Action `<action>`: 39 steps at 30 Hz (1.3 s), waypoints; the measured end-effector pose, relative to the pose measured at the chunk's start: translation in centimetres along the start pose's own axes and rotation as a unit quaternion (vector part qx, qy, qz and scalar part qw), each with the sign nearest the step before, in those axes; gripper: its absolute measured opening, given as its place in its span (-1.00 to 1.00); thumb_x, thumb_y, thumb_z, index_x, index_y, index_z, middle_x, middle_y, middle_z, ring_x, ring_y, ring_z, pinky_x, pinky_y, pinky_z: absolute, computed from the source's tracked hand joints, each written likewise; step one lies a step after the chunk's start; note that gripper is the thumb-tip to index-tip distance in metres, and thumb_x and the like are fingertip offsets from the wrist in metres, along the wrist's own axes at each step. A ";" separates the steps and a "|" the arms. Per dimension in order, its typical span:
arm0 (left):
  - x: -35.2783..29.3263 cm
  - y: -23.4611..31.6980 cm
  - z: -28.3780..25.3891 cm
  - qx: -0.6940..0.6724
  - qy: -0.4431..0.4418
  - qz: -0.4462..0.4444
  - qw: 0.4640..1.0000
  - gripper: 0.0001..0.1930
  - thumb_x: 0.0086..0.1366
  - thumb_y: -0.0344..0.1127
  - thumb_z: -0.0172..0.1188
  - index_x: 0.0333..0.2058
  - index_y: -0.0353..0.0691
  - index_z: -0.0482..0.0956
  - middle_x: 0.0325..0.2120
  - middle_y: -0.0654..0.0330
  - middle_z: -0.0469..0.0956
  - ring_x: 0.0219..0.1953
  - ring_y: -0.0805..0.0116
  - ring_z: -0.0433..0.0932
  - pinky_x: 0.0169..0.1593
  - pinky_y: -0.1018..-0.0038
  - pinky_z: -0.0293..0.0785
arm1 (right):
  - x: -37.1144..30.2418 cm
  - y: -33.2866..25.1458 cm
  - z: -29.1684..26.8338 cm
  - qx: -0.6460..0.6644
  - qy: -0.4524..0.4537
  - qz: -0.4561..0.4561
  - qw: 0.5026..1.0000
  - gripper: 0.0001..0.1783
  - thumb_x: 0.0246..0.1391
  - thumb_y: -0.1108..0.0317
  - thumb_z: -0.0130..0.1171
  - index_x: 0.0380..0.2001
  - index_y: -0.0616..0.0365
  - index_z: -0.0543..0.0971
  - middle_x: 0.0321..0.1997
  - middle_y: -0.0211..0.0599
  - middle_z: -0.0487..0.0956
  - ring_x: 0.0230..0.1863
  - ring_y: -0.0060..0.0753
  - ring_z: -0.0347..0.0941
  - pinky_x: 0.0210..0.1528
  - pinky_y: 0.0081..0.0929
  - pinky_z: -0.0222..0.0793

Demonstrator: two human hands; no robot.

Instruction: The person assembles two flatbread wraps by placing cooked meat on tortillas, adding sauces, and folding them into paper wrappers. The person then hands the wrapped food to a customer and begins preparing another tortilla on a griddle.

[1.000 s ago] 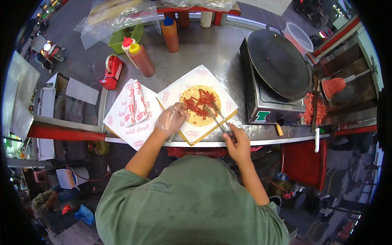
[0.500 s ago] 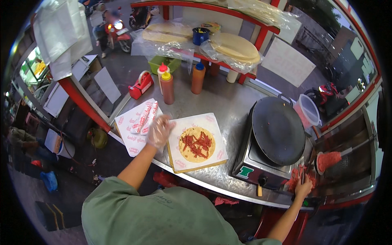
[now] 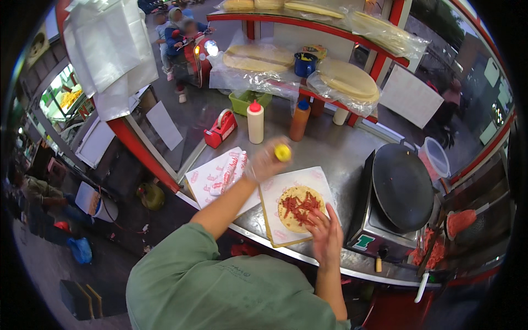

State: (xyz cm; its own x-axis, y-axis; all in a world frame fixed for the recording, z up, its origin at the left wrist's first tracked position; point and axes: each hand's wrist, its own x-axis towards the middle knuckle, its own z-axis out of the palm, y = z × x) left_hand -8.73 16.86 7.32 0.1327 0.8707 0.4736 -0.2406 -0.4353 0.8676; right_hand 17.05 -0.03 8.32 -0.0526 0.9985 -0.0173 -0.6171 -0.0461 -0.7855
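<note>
Clock bearings are taken from the flatbread, with 12 pointing away from the person.

Centre: round pale flatbread (image 3: pixel 287 219) topped with red-brown meat strips (image 3: pixel 300 204), lying flat on a white, red-printed paper sheet (image 3: pixel 317 180).
11 o'clock: left hand (image 3: pixel 266 162) in a clear plastic glove, fingers clamped round a yellow-capped squeeze bottle (image 3: pixel 282 153); its contents are hidden.
5 o'clock: bare right hand (image 3: pixel 326 235), fingers extended and slightly apart at the flatbread's edge; contact cannot be told.
11 o'clock, farther out: pale squeeze bottle with red cap (image 3: pixel 256 124), whitish throughout; behind it, open green plastic basket (image 3: pixel 242 104), contents unclear.
12 o'clock: orange squeeze bottle with blue cap (image 3: pixel 299 123), upright; on the shelf beyond, blue mug (image 3: pixel 304 66) with something yellow inside.
1 o'clock: clear plastic bag (image 3: pixel 369 99) around a stack of round flatbreads (image 3: pixel 347 78).
2 o'clock: translucent plastic tub (image 3: pixel 437 157) holding pinkish-red matter.
3 o'clock: round black griddle (image 3: pixel 404 187) on a steel stove (image 3: pixel 360 223), bearing small crumbs.
10 o'clock: two white paper-wrapped rolls (image 3: pixel 225 177), side by side.
</note>
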 end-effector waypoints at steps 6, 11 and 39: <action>-10.9 8.8 6.2 0.284 -0.337 0.194 0.876 -0.13 0.11 -0.02 0.51 0.40 0.11 0.35 0.50 0.06 0.15 0.54 -0.02 0.08 0.50 -0.26 -0.11 | 1.1 -2.4 5.4 -0.080 0.057 -0.069 0.993 -0.31 0.28 0.10 0.26 0.33 0.18 0.30 0.13 -0.12 0.54 0.10 -0.14 0.58 0.16 -0.24 0.57; -15.3 8.8 2.3 0.198 -0.300 -0.134 0.924 -0.34 0.34 -0.07 0.38 0.31 -0.22 0.42 0.21 0.02 0.55 0.27 0.04 0.52 0.30 0.23 0.44 | 3.9 -1.3 -1.1 -0.225 0.126 -0.192 0.947 -0.55 0.09 0.51 0.41 0.04 0.27 0.49 -0.04 -0.13 0.64 0.05 -0.13 0.62 0.21 -0.14 0.51; 5.4 -0.1 -2.7 0.401 0.276 0.147 0.861 -0.04 0.12 0.05 0.56 0.36 -0.23 0.24 0.24 -0.03 0.46 0.30 0.00 0.44 0.37 0.20 0.34 | 26.1 10.5 6.4 -0.497 0.074 -0.168 0.848 -0.22 -0.03 0.46 0.49 0.20 0.23 0.27 0.13 0.09 0.56 0.17 0.07 0.54 0.22 -0.14 0.42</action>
State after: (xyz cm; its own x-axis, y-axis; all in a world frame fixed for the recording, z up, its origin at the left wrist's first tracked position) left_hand -10.58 22.21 9.39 -0.3507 0.5755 0.7388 0.5846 -0.4818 0.6528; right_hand 4.15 25.34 3.60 0.1403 0.9463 0.2913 0.3934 0.2167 -0.8935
